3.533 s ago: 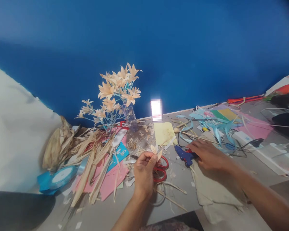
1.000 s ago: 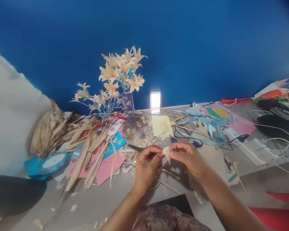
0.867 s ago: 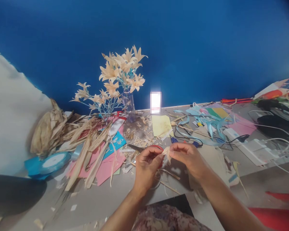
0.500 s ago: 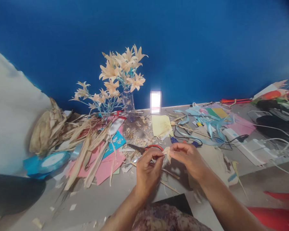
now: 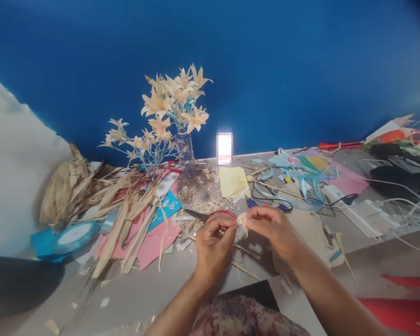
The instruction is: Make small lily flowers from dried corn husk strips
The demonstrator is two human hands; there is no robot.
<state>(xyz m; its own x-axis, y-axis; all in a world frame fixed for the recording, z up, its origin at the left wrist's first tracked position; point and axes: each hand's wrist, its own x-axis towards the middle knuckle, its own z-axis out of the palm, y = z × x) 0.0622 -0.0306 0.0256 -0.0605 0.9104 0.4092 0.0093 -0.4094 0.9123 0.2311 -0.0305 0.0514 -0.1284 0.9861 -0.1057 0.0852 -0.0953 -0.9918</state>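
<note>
A small pale husk flower is held between my two hands above the front of the table. My left hand pinches its base at the left, fingertips pressed together. From the other side, the thumb and fingers of my right hand close on its petals. Red-handled scissors lie just beyond my left hand, partly covered by it. Thin sticks rest on the table below the flower.
Finished husk flowers stand in a clear vase against the blue wall. Dried husks and pink paper lie left, beside a blue ribbon roll. A yellow paper, light-blue ribbons and a white power strip lie behind and right.
The view has shifted slightly, so the scene sits a little further left. Both hands keep their hold on the husk flower, with hardly any movement.
</note>
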